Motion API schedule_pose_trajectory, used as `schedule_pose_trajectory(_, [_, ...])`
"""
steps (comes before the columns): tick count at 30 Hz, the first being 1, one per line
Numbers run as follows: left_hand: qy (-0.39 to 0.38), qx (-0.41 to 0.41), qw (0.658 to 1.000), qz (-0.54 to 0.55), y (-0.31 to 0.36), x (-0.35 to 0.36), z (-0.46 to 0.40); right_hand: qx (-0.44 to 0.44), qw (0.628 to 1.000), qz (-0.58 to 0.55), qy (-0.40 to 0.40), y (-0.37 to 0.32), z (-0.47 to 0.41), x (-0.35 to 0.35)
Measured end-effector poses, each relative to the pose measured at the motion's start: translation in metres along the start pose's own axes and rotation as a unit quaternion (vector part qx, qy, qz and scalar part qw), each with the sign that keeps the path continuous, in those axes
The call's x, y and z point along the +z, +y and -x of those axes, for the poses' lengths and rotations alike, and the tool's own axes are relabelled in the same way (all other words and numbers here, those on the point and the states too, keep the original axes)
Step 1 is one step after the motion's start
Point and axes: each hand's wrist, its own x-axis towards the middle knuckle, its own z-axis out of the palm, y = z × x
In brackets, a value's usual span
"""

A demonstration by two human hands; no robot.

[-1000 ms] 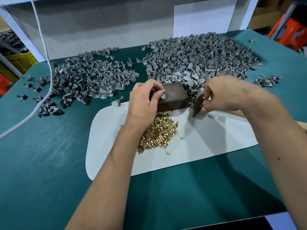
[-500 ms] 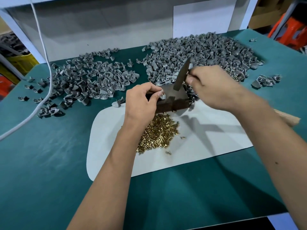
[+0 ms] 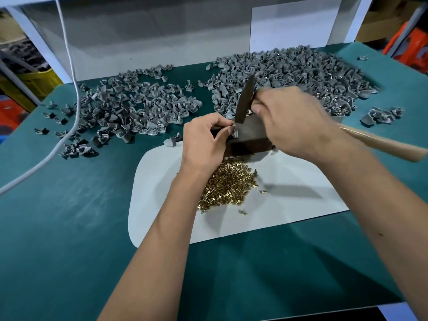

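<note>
1. The left hand [image 3: 203, 140] pinches a small grey part [image 3: 235, 133] between thumb and forefinger and seats it on top of a dark block [image 3: 251, 135], at the far edge of a white mat [image 3: 289, 205].
2. The right hand [image 3: 289, 117] is curled round a hammer [image 3: 245, 98], whose dark head is raised just above the part (the wooden handle trails off to the right).
3. The blow should probably be short and square, landing on the part and not on the fingertips beside it.
4. The part should be pressed flat so it cannot skip.
5. Brass pins [image 3: 228, 184] lie heaped on the mat just beside the block.
</note>
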Motion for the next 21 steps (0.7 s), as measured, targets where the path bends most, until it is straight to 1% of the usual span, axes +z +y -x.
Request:
schedule_pose_trajectory(2, [0.000,0.000,1.000,0.005,0.000,0.000,0.001,-0.003,0.999,0.022,-0.042,-0.002,-0.001,0.004])
schedule_pose_trajectory(3, [0.001,0.003,1.000,0.008,-0.001,-0.001,0.002,-0.003,0.998,0.026,-0.051,-0.002,-0.001,0.003])
schedule_pose_trajectory(7, [-0.001,0.004,1.000,0.018,-0.002,-0.002,0.001,0.002,1.000,0.014,-0.011,-0.002,-0.002,-0.001])
schedule_pose_trajectory(11, [-0.002,0.000,1.000,0.016,-0.002,-0.002,0.001,0.003,0.997,0.035,-0.068,-0.006,-0.003,0.000])
schedule_pose_trajectory(14, [-0.002,0.006,1.000,0.023,-0.002,-0.001,0.001,0.024,0.999,0.014,-0.044,-0.001,-0.005,-0.005])
schedule_pose_trajectory(17, [0.026,0.015,0.998,0.046,0.002,0.002,0.004,0.062,0.996,-0.061,0.012,0.006,-0.004,-0.005])
schedule_pose_trajectory(19, [0.021,0.008,0.998,0.056,0.002,0.005,0.004,0.073,0.995,-0.073,0.014,0.009,-0.002,-0.002])
schedule_pose_trajectory(21, [0.002,-0.008,1.000,0.028,-0.003,0.006,0.003,0.077,0.995,-0.057,-0.005,0.011,0.000,0.004])
